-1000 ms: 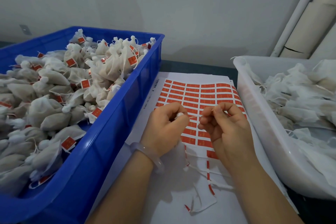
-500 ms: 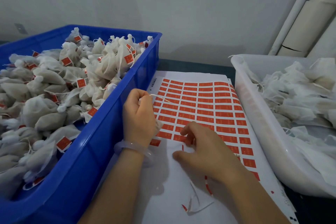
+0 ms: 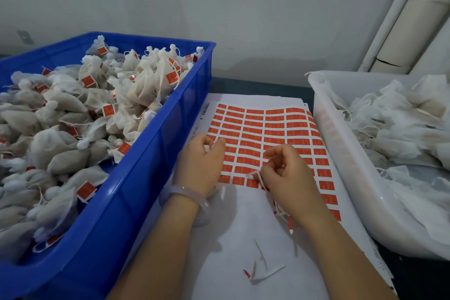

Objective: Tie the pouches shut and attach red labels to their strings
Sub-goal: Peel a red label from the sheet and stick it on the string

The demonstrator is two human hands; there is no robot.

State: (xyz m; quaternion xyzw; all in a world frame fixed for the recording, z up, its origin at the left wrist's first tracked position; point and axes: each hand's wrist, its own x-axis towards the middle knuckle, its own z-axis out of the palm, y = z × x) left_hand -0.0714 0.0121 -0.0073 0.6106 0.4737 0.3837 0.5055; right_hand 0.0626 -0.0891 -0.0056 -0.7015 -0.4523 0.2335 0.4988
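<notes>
A white sheet of red labels (image 3: 267,129) lies on the table between two bins. My left hand (image 3: 202,165) hovers over the sheet's left edge, fingers curled round a small white pouch (image 3: 207,149) that is mostly hidden in the fist. My right hand (image 3: 287,178) is over the lower rows of labels, thumb and fingers pinching a thin pale strip (image 3: 254,173) that looks like a label lifted off the sheet. The pouch's string cannot be made out.
A blue crate (image 3: 168,129) on the left is heaped with tied pouches bearing red labels. On the right, a white tub (image 3: 323,134) holds loose pouches. Paper scraps (image 3: 263,273) lie on the near part of the sheet. The wall and a pipe (image 3: 389,19) stand behind.
My hands parted from the middle of the sheet. The left moved left with the pouch. The right pressed down on the lower label rows, then rose with a strip pinched.
</notes>
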